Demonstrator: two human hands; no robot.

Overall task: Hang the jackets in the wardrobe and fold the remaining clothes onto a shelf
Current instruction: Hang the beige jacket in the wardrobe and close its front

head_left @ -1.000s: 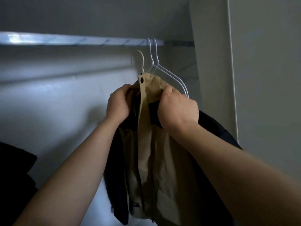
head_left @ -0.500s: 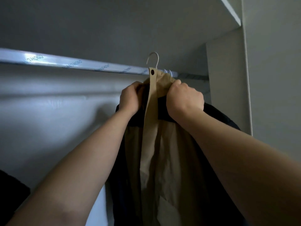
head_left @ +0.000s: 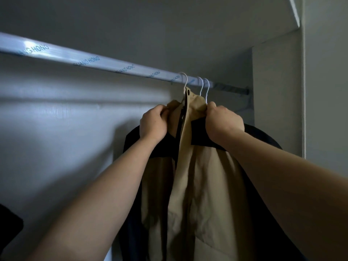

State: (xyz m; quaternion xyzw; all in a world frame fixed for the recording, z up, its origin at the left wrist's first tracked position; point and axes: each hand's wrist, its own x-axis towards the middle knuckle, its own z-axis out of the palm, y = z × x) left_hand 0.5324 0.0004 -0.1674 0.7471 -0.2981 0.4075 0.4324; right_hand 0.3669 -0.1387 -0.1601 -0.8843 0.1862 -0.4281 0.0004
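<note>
A tan and dark navy jacket (head_left: 199, 185) hangs on a white hanger whose hook (head_left: 185, 81) sits over the wardrobe rail (head_left: 94, 60). My left hand (head_left: 153, 124) grips the left side of the collar. My right hand (head_left: 223, 120) grips the right side of the collar, near the shoulder. Both forearms reach up from below. The hanger's body is hidden inside the jacket.
Two empty white hangers (head_left: 204, 87) hang on the rail just right of the jacket's hook. The wardrobe side panel (head_left: 275, 100) stands close on the right, a shelf edge (head_left: 294, 12) above. A dark garment (head_left: 9, 227) shows at the lower left edge.
Both hands lifted the jacket up and its hanger hook went from below the rail to over it, left of the two empty hangers.
</note>
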